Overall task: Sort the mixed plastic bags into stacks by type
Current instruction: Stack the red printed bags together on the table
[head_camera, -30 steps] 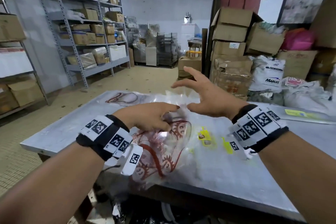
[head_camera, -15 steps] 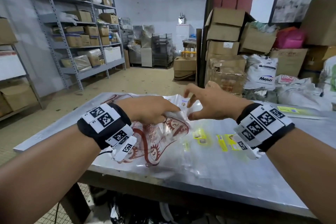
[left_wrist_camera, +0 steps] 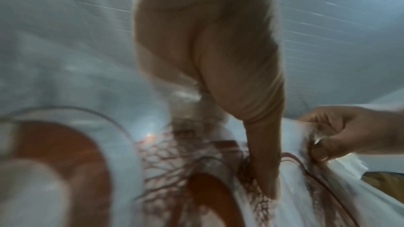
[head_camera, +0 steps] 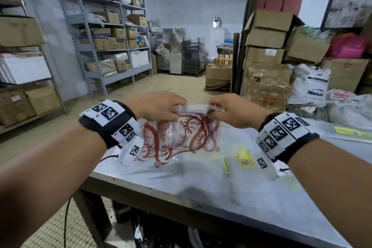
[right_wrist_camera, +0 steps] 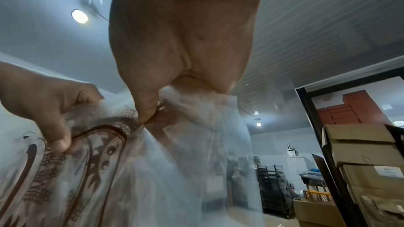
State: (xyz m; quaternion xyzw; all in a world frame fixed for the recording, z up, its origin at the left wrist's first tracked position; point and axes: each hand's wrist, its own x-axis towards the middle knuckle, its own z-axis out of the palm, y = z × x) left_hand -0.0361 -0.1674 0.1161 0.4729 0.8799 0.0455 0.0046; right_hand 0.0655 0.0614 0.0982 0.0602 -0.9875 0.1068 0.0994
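A clear plastic bag with a red print (head_camera: 181, 135) hangs above the grey table (head_camera: 201, 183), held up by its top edge. My left hand (head_camera: 159, 106) pinches the top left corner and my right hand (head_camera: 231, 110) pinches the top right corner. The left wrist view shows my left fingers (left_wrist_camera: 258, 153) on the red-print bag (left_wrist_camera: 196, 170). The right wrist view shows my right thumb (right_wrist_camera: 146, 106) pinching the clear film (right_wrist_camera: 196, 144). Clear bags with yellow labels (head_camera: 242, 159) lie flat on the table under my right wrist.
Another flat bag with a yellow-green label (head_camera: 346, 132) lies at the table's far right. Stacked cardboard boxes (head_camera: 265, 50) and white sacks (head_camera: 311, 86) stand behind the table. Metal shelves (head_camera: 108, 32) line the left wall. A dark post (head_camera: 244, 32) rises beyond the table.
My right hand came in from open above the pile and took the bag's right corner. Both hands lifted the red-print bag off the table and spread it.
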